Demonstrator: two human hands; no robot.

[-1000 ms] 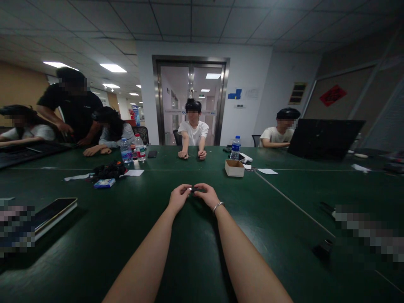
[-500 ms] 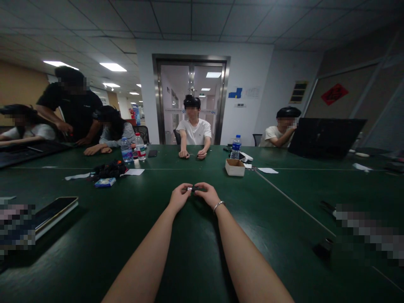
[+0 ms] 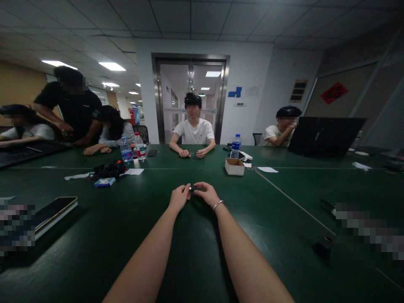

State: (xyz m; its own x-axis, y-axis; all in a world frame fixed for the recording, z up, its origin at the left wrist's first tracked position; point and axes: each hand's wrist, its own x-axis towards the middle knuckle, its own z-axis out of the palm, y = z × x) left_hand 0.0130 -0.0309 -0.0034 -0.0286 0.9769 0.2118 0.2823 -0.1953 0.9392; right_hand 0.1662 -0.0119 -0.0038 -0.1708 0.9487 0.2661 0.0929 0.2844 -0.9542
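Note:
Over the middle of the green table, my two hands almost meet around a small dark stick-like object with a shiny end. My right hand pinches its dark part between thumb and fingertips. At the shiny left end, my left hand is closed, its thumb and fingers pressed together and covering that tip. The object is too small and too covered to tell its kind. A metal bracelet circles my right wrist.
A small open box and a water bottle stand ahead right. To the left are two bottles, dark bundled gear, a blue packet and a phone. A person sits opposite; a large black screen stands right.
My left fingers have closed further over the silvery end, which showed more before. My right hand has barely moved. The person opposite has spread their elbows and brought their hands closer together.

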